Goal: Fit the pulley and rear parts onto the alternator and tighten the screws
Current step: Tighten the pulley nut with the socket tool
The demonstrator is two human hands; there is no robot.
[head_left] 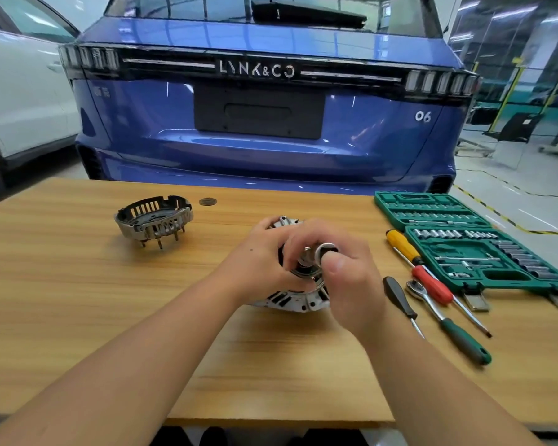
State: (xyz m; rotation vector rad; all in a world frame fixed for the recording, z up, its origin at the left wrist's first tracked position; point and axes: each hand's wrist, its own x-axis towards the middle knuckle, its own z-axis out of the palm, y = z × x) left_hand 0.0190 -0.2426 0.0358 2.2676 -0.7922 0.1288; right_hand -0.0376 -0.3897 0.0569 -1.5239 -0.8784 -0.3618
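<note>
Blue car [264, 123], green socket case [471, 246], wood-grain table [110, 300], silver alternator [290, 300].

The light wood-grain surface [78, 317] carries everything here. The silver cast-metal alternator [290, 300] sits on it under both hands, the left hand [258, 262] and the right hand [345, 272] wrapped over its top. Well to the left of the left hand, farther back, stands a grey slotted metal rear cover [153, 220] with pins pointing down, and a small dark round disc [207, 201] lies just behind it. To the right of the right hand lie a black-handled screwdriver [400, 300], a green-handled ratchet wrench [448, 323], a red-handled screwdriver [438, 291] and a yellow-handled screwdriver [403, 246], close together. Beyond them rests an open green plastic socket-set case [458, 233].
</note>
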